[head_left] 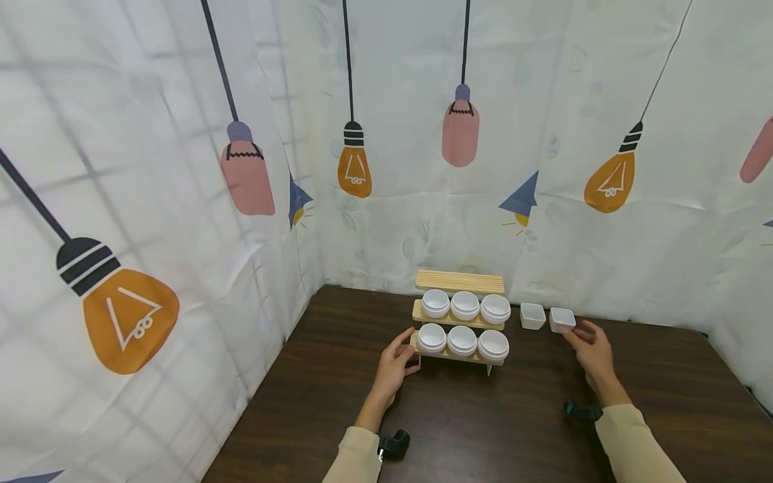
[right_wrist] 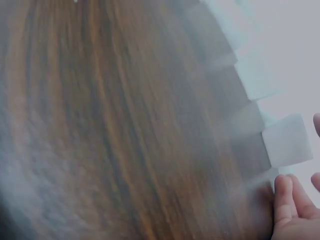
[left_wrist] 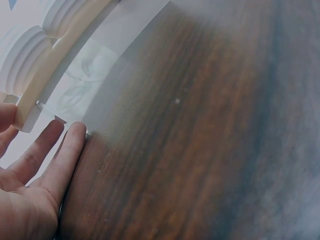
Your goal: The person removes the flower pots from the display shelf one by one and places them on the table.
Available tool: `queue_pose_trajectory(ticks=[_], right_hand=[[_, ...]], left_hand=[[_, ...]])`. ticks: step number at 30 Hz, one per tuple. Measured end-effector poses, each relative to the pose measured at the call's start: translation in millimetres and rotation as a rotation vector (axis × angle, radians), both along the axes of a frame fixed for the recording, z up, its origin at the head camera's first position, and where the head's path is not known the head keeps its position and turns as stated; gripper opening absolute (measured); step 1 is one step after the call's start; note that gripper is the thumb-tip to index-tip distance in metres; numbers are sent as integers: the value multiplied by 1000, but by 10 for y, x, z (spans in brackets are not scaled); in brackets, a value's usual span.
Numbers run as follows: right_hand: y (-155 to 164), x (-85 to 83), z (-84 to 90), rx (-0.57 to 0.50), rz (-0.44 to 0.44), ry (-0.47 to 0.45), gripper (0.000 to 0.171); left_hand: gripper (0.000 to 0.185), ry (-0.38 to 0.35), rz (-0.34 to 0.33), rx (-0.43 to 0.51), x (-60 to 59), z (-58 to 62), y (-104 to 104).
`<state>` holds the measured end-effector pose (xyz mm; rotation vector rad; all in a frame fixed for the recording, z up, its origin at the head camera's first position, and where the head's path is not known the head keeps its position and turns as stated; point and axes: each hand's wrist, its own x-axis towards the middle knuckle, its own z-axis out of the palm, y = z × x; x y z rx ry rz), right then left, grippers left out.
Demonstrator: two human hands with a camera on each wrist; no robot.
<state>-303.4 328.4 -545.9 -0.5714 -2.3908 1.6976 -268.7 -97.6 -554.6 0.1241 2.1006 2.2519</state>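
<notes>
A tiered wooden rack stands on the table, with rows of round white bowls on its two lower tiers. At the left end of the lowest tier, my left hand grips the board's edge between thumb and fingers. The left wrist view has the board's end at those fingertips, with the other fingers stretched out below. Right of the rack are two small square white bowls. The nearer one to the rack stands alone; my right hand pinches the farther one by its sides.
The top slatted tier of the rack bears no bowls. Behind the dark wood table hangs a white cloth printed with lamps, close to the rack and square bowls. Another cloth wall runs along the table's left edge.
</notes>
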Motion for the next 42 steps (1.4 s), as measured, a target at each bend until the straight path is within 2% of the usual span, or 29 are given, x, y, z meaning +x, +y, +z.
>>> queue_pose_trajectory(ticks=[8, 13, 17, 26, 34, 42], right_hand=[[-98, 147, 55, -118, -111, 11, 74], [-205, 211, 165, -173, -127, 37, 63], [-313, 260, 263, -172, -118, 82, 54], [-573, 298, 461, -138, -24, 185, 47], [-761, 282, 572, -43, 136, 261, 45], [-891, 247, 639, 23, 267, 239, 56]], left_hand=[[46, -3, 0, 11, 31, 24, 7], [46, -8, 4, 11, 24, 29, 3], [46, -7, 6, 8, 18, 31, 2], [46, -1, 2, 9, 15, 25, 3], [46, 7, 1, 3, 0, 19, 0], [46, 0, -3, 10, 6, 10, 3]])
